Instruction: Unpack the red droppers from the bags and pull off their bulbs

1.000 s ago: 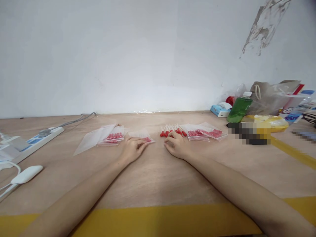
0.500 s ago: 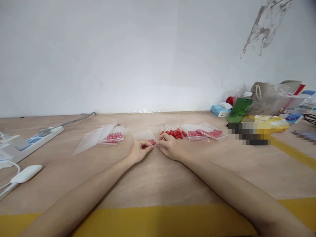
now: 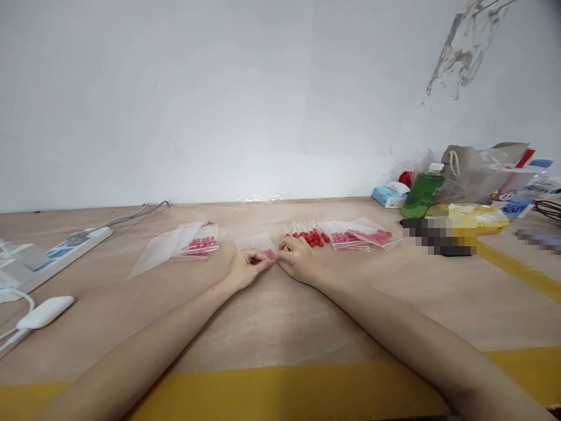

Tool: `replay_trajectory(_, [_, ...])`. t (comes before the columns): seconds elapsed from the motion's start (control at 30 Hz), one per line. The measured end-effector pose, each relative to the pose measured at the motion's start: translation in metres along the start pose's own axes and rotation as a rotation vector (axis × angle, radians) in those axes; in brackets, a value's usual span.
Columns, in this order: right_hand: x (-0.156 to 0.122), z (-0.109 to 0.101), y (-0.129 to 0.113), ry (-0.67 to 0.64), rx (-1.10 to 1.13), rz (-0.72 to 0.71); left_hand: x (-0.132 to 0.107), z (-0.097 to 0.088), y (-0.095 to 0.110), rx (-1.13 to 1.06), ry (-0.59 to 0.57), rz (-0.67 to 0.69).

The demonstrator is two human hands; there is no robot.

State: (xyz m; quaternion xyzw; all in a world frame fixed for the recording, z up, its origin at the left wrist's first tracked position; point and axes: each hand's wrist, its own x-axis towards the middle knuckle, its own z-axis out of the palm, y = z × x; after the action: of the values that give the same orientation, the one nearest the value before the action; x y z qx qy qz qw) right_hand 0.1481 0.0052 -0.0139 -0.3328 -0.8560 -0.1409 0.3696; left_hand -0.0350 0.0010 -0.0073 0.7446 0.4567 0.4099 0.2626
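A small clear zip bag (image 3: 258, 241) with red-tipped white sticks in it lies on the table between my hands. My left hand (image 3: 245, 269) pinches its near edge between thumb and fingers. At the bag's near right corner, my right hand (image 3: 298, 260) has thumb and fingertips closed on the same edge. Just beyond my right hand is a loose pile of red-tipped sticks (image 3: 314, 237), partly hidden by the fingers. Filled bags (image 3: 204, 245) lie in a stack on the left, overlapped by a flat translucent bag (image 3: 158, 245). More filled bags (image 3: 363, 235) overlap on the right.
A power strip (image 3: 65, 260) with plugs and a white charger (image 3: 46, 313) sit at the left. On the right stand a green bottle (image 3: 423, 193), a tissue pack (image 3: 388, 197), a yellow packet (image 3: 482, 219) and plastic bags (image 3: 473, 175). Yellow tape (image 3: 280, 392) runs along the front edge.
My right hand has shifted slightly left along the bag's near edge, closer to my left hand. My left hand keeps its pinch. The whole view has shifted a little.
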Motion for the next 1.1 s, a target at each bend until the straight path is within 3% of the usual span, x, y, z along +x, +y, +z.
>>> replay_trajectory(0.23, [0.002,-0.004,-0.006,-0.042,-0.006,-0.040,-0.001,-0.002,0.006,0.191,-0.090,0.177])
replay_trajectory(0.4, [-0.001,-0.003,-0.013,-0.092,0.040,0.030,-0.006,0.002,0.011,0.222,-0.071,0.244])
replay_trajectory(0.67, [0.000,-0.008,-0.021,-0.156,0.251,0.001,-0.004,-0.002,0.004,0.306,0.047,0.109])
replay_trajectory(0.83, [-0.002,-0.017,-0.017,-0.156,0.488,0.064,0.003,-0.027,0.001,0.189,-0.139,0.212])
replay_trajectory(1.0, [-0.004,-0.013,-0.007,-0.048,0.545,0.230,0.005,-0.046,-0.002,0.357,-0.416,0.305])
replay_trajectory(1.1, [-0.006,-0.010,-0.005,-0.026,0.512,0.309,0.001,-0.046,-0.001,0.349,-0.442,0.341])
